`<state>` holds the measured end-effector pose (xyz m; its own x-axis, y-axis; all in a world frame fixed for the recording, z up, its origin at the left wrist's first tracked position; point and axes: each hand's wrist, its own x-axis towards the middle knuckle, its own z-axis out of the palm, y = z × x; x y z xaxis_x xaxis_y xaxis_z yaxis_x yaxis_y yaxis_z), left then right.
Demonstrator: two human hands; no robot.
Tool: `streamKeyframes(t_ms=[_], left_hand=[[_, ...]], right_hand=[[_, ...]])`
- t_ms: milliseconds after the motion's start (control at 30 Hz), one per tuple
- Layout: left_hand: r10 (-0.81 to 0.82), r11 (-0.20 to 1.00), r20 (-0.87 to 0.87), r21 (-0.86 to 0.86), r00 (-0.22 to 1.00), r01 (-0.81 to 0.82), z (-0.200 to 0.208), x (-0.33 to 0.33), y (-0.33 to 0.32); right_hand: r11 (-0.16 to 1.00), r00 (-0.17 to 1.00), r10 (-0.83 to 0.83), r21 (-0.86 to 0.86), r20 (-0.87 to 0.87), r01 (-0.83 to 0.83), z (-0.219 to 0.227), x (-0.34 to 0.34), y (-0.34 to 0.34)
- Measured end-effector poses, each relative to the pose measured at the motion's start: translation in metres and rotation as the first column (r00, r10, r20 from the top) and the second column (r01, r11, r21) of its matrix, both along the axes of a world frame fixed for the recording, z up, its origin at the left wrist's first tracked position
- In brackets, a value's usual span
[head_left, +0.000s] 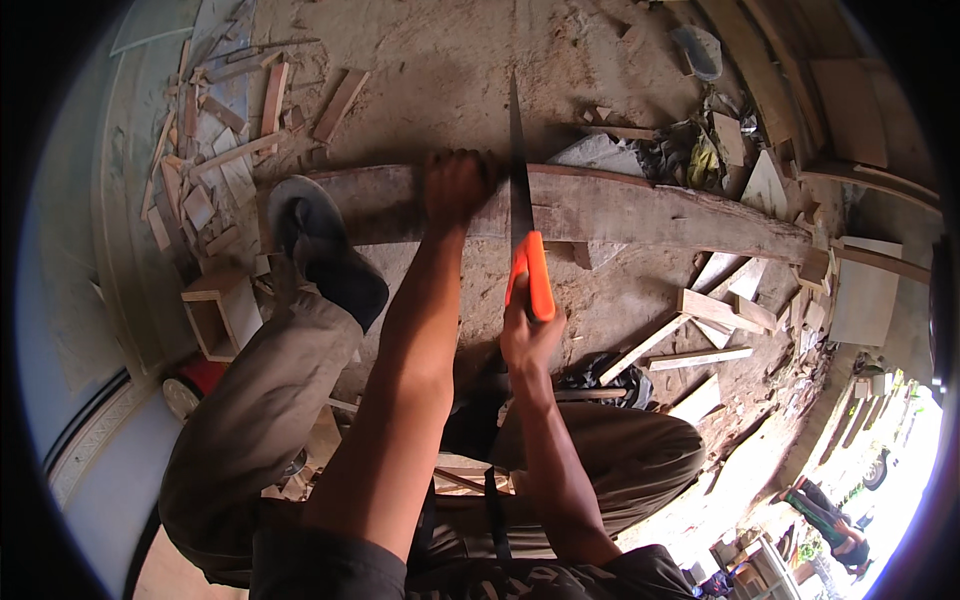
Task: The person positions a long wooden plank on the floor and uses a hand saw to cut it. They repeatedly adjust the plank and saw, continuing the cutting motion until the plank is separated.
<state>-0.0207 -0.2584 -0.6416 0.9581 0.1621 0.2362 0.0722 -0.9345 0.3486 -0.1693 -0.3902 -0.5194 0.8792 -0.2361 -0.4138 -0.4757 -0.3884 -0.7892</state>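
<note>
Saw [540,275], centre frame, is clasped by the closed right hand [530,338], blade [519,185] aimed frame-top across the sideways plank [640,215], where the left hand [460,186] is rested just left, hold unclear.

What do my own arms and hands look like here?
Your left hand and right hand are bare: no gloves, and no watch or bracelet shows. The left forearm and right forearm are uncovered too, below dark, short sleeves.
</note>
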Motion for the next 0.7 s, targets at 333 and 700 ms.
streamKeyframes(t_ms=[333, 700], left_hand=[[0.016, 0.999, 0.01, 0.027, 1.0, -0.017, 0.002, 0.0, 0.006], [-0.031, 0.998, -0.001, 0.052, 1.0, 0.031, -0.007, 0.0, 0.002]], right_hand=[[0.982, 0.998, -0.029, 0.183, -0.053, 0.038, 0.045, -0.033, -0.018], [0.996, 0.995, 0.052, 0.073, -0.08, -0.047, 0.038, -0.01, -0.013]])
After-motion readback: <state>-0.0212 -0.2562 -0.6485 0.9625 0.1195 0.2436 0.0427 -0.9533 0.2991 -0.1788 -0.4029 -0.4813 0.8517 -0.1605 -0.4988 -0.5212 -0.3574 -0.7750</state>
